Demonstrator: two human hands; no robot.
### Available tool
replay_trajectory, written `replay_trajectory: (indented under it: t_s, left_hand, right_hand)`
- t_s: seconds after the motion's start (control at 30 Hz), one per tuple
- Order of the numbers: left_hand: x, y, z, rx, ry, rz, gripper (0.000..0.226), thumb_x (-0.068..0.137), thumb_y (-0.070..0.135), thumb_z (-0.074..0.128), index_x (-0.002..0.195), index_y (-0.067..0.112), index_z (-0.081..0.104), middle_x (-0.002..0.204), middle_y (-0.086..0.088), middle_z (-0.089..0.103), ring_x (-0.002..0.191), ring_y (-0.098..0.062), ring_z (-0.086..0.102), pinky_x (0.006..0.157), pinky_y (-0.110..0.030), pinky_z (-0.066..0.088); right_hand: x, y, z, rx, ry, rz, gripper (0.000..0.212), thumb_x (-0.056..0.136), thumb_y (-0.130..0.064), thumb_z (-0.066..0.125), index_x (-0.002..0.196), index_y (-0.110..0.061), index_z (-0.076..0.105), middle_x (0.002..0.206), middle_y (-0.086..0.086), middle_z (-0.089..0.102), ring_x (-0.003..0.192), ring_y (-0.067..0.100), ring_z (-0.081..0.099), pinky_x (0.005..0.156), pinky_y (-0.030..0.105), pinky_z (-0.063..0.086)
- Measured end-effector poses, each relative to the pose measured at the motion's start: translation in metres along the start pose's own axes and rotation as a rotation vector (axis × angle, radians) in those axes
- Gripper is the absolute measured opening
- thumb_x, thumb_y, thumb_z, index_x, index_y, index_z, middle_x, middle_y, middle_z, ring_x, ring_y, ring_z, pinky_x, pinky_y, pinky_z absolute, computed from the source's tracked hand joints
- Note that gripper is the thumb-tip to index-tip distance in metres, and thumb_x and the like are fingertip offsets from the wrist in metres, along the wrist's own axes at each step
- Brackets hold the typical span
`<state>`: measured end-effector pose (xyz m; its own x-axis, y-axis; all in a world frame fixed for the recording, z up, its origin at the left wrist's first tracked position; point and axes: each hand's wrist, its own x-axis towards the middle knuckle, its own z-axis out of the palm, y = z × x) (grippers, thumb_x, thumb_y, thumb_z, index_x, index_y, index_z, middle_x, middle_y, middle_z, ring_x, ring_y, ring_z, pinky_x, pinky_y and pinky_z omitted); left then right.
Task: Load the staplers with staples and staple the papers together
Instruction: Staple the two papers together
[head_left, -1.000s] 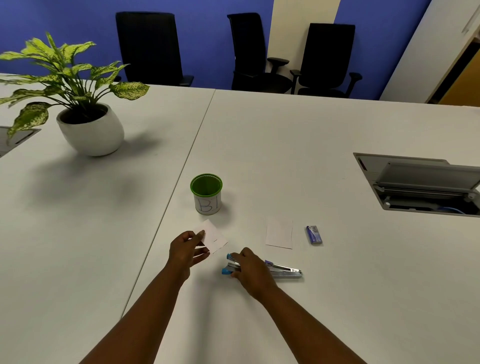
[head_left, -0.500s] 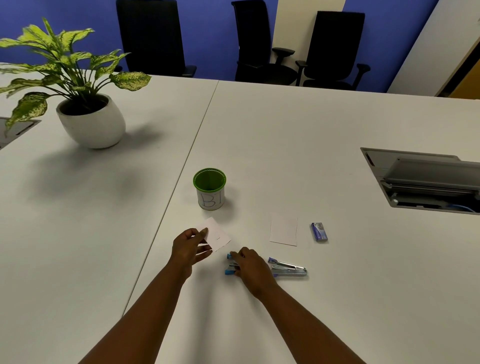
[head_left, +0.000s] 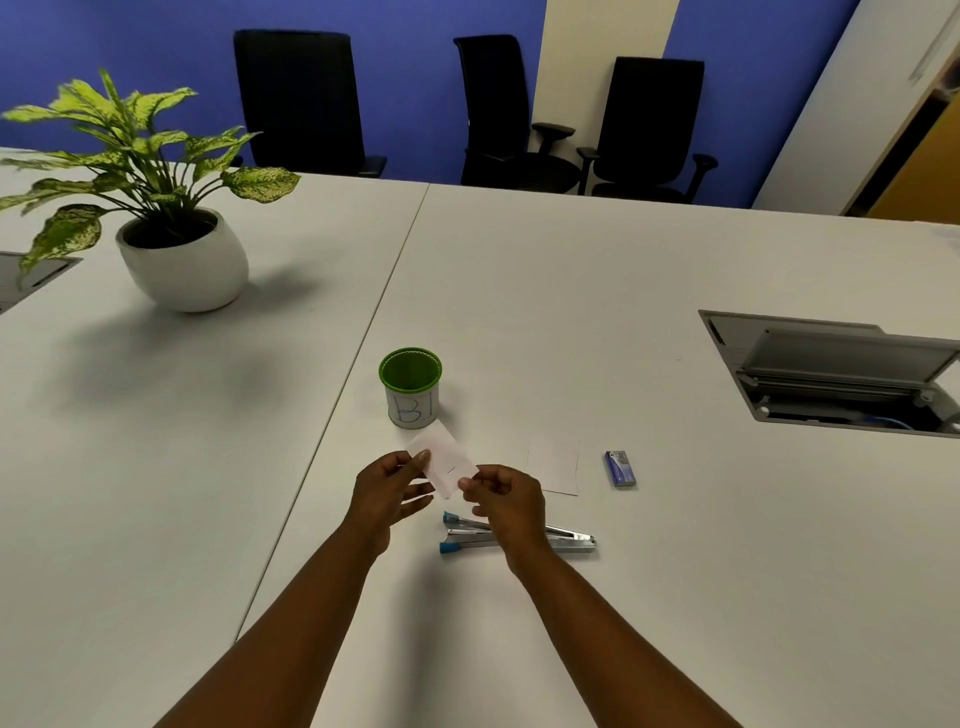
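The stapler (head_left: 517, 538) lies flat on the white table (head_left: 623, 291), its blue-tipped end hinged apart, just under my right wrist. From the left I see a potted plant (head_left: 176, 249) at about ten o'clock, well apart from the work. My left hand (head_left: 387, 493) pinches one edge of a small paper slip (head_left: 441, 460), thumb and fingers closed on it. A green cup marked "B1" (head_left: 410, 387) stands at twelve o'clock, just beyond the slip. My right hand (head_left: 506, 501) pinches the slip's other corner. A second paper (head_left: 553, 467) lies at two o'clock (flat, untouched), with a small staple box (head_left: 620, 468) beside it.
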<state>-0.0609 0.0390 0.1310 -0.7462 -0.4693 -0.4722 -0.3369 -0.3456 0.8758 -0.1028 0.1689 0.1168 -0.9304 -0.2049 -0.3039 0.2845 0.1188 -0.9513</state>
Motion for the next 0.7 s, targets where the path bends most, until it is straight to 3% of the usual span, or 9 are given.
replay_trajectory:
  t_s: [0.17, 0.3, 0.4, 0.5, 0.6, 0.7]
  left_hand:
    - [-0.013, 0.013, 0.01, -0.006, -0.057, -0.011, 0.027, 0.089, 0.033, 0.056, 0.096, 0.008, 0.063, 0.094, -0.01, 0.068, 0.08, -0.022, 0.068, 0.068, -0.029, 0.057]
    - [-0.027, 0.026, 0.017, -0.059, -0.169, -0.053, 0.042, 0.09, 0.048, 0.046, 0.09, 0.009, 0.062, 0.084, -0.008, 0.071, 0.068, -0.019, 0.072, 0.059, -0.026, 0.059]
    - [-0.033, 0.028, 0.023, 0.041, -0.159, -0.003, 0.028, 0.085, 0.033, 0.061, 0.095, 0.007, 0.057, 0.093, -0.015, 0.069, 0.071, -0.022, 0.07, 0.059, -0.026, 0.059]
    - [-0.037, 0.027, 0.028, 0.117, -0.095, 0.033, 0.014, 0.082, 0.019, 0.067, 0.08, 0.008, 0.059, 0.105, -0.023, 0.066, 0.074, -0.025, 0.067, 0.06, -0.024, 0.057]
    - [-0.038, 0.027, 0.029, 0.127, -0.081, 0.056, 0.009, 0.083, 0.013, 0.066, 0.082, 0.008, 0.058, 0.108, -0.021, 0.065, 0.08, -0.028, 0.066, 0.056, -0.021, 0.057]
    - [-0.038, 0.029, 0.028, 0.135, -0.083, 0.076, 0.016, 0.084, 0.011, 0.064, 0.096, 0.003, 0.057, 0.107, -0.02, 0.064, 0.077, -0.026, 0.065, 0.052, -0.019, 0.056]
  right_hand:
    - [-0.012, -0.002, -0.01, -0.168, 0.239, -0.451, 0.004, 0.076, -0.007, 0.072, 0.077, -0.008, 0.068, 0.067, -0.005, 0.064, 0.063, -0.005, 0.058, 0.058, 0.007, 0.045]
    - [-0.016, 0.003, -0.027, -0.573, 0.385, -1.008, 0.005, 0.076, -0.011, 0.064, 0.073, -0.009, 0.068, 0.067, 0.003, 0.066, 0.072, 0.007, 0.052, 0.063, 0.014, 0.041]
    - [-0.02, 0.007, -0.037, -0.756, 0.403, -1.221, 0.018, 0.081, -0.016, 0.056, 0.075, -0.008, 0.071, 0.065, 0.004, 0.066, 0.067, 0.01, 0.051, 0.063, 0.018, 0.041]
    - [-0.021, 0.009, -0.042, -0.802, 0.352, -1.292, 0.009, 0.079, -0.011, 0.063, 0.079, -0.008, 0.072, 0.067, 0.003, 0.067, 0.067, 0.012, 0.056, 0.062, 0.019, 0.044]
    - [-0.02, 0.009, -0.047, -0.767, 0.297, -1.274, 0.012, 0.071, -0.005, 0.072, 0.082, -0.008, 0.072, 0.073, 0.004, 0.07, 0.068, 0.014, 0.063, 0.066, 0.018, 0.048]
    - [-0.025, -0.002, -0.047, -0.442, 0.307, -1.024, 0.015, 0.078, -0.003, 0.061, 0.088, -0.006, 0.071, 0.083, 0.007, 0.071, 0.08, 0.01, 0.06, 0.069, 0.011, 0.048]
